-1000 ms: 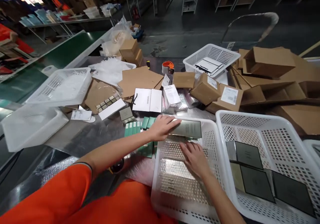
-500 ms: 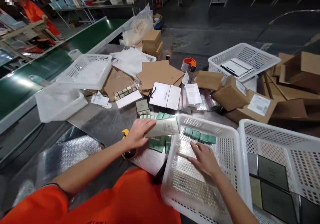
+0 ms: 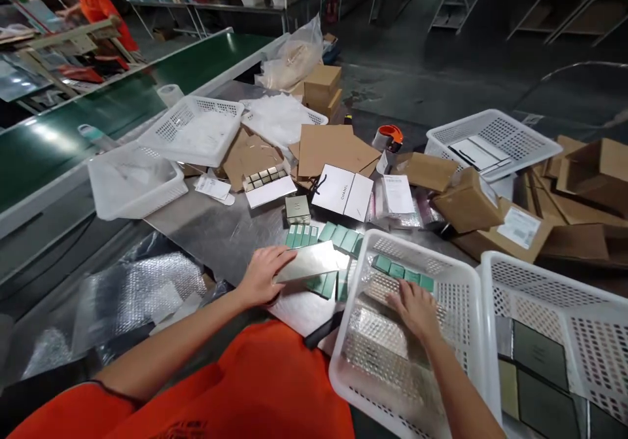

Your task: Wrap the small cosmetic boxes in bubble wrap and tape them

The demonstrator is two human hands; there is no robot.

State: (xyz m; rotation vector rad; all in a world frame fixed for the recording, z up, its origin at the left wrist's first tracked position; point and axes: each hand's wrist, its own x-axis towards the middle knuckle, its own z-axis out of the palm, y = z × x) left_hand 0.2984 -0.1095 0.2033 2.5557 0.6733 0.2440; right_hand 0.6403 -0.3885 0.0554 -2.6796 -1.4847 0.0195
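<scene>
My left hand (image 3: 265, 274) is closed round the near end of a long pale silvery box (image 3: 311, 261), held tilted over rows of small green boxes (image 3: 299, 235) on the metal table. My right hand (image 3: 417, 305) reaches into a white perforated basket (image 3: 343, 354). Its fingers are apart, over bubble-wrapped boxes (image 3: 377, 324) and close to a short row of green boxes (image 3: 396, 270) along the basket's far side. The fingertips are partly hidden, and I see nothing held there. A small grey-green box (image 3: 297, 210) sits beyond the green rows.
A second basket (image 3: 490, 275) with dark boxes stands at the right. Behind lie a white gift bag (image 3: 338, 190), cardboard sheets (image 3: 328, 151), cartons (image 3: 468, 200) and an orange tape dispenser (image 3: 390, 137). A green conveyor belt (image 3: 142, 99) runs along the left.
The camera view has shifted, so the scene sits further right. My left hand has turned the pale box, tipping its far end. My right hand has moved closer to the basket's green boxes.
</scene>
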